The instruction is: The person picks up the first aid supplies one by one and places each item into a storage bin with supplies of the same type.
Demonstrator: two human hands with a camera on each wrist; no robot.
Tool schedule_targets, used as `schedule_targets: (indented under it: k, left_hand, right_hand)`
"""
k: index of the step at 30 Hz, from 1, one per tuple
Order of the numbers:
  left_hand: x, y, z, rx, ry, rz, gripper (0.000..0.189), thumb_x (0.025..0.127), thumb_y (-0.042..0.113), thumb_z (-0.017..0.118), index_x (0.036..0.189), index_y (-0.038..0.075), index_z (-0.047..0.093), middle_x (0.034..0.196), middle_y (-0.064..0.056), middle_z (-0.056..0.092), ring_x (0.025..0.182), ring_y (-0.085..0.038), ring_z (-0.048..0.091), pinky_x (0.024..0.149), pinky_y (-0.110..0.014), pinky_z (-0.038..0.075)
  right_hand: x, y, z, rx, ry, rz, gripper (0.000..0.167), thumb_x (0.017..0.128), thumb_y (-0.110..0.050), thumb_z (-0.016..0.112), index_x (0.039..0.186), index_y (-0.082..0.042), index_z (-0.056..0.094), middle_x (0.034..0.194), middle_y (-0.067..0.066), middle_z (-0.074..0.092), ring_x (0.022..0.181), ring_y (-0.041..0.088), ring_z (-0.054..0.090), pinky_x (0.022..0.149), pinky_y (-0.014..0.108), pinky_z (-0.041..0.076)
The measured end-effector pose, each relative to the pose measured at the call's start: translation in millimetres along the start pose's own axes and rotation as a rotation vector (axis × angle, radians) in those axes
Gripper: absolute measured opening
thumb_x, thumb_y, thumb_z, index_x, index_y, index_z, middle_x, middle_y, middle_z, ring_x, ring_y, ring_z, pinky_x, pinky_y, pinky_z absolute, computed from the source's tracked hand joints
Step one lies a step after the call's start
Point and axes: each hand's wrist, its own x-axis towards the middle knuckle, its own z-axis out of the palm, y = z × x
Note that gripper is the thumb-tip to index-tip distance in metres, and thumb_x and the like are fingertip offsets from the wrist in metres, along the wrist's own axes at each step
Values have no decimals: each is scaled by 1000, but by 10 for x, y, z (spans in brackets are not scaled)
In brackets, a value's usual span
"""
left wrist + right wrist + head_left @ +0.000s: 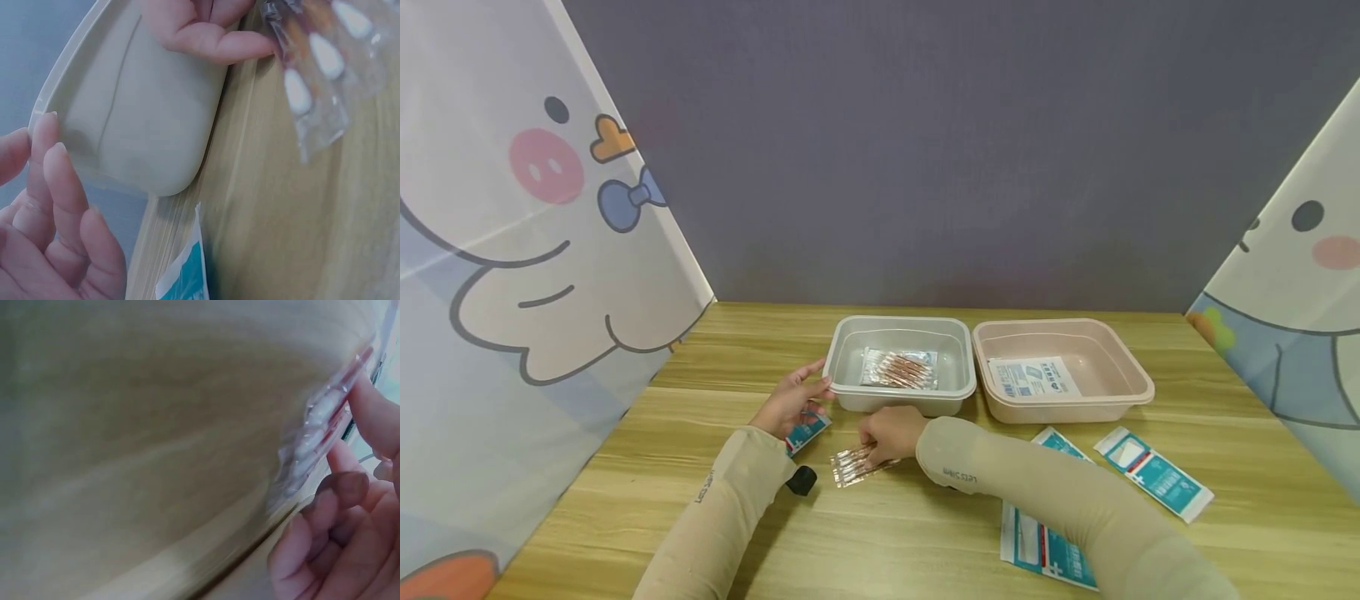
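My left hand (pixel 786 404) pinches the rim of a light grey plastic bin (pixel 947 402) at its front left corner, thumb and fingers on either side in the left wrist view. Inside this bin lie clear packs of cotton swabs (pixel 901 371) with brown sticks. Just in front of the bin, my right hand (pixel 893 432) holds a clear pack of cotton swabs (pixel 848 468) between thumb and fingers, low over the table. White swab tips (pixel 326 56) show through its film in the left wrist view. A teal-and-white packet (pixel 808 432) lies beside the left hand, partly hidden by it.
A pink plastic bin (pixel 1067 412) stands right of the grey one, with a white printed packet (pixel 1037 377) inside. Teal-and-white packets lie on the wooden table (pixel 880 550) at the right: one small packet (pixel 1165 479) and a larger packet (pixel 1048 546) partly under the right forearm.
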Motion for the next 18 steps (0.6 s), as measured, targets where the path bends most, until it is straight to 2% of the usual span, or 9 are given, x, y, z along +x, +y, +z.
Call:
schedule_targets:
  k: [5, 11, 18]
  left_hand:
    - [19, 15, 11, 2, -2, -5, 54, 100, 17, 53, 149, 13, 33, 74, 4, 64, 53, -7, 54, 52, -23, 42]
    - [-21, 23, -65, 10, 14, -8, 54, 100, 17, 52, 150, 11, 31, 75, 4, 64, 53, -7, 53, 53, -22, 42]
    - [-12, 25, -47, 4, -25, -3, 55, 100, 16, 53, 150, 9, 30, 73, 5, 65, 51, -5, 54, 50, -20, 43]
  right_hand:
    - [3, 35, 1, -13, -34, 3, 26, 75, -36, 82, 79, -21, 61, 71, -12, 52, 67, 7, 49, 60, 27, 44]
    - [58, 6, 16, -83, -68, -86, 27, 75, -38, 80, 77, -21, 60, 78, -10, 50, 77, 7, 50, 66, 24, 43]
    - [44, 6, 81, -73, -114, -82, 28, 78, -35, 78, 75, -22, 54, 71, -13, 50, 67, 4, 50, 59, 24, 42]
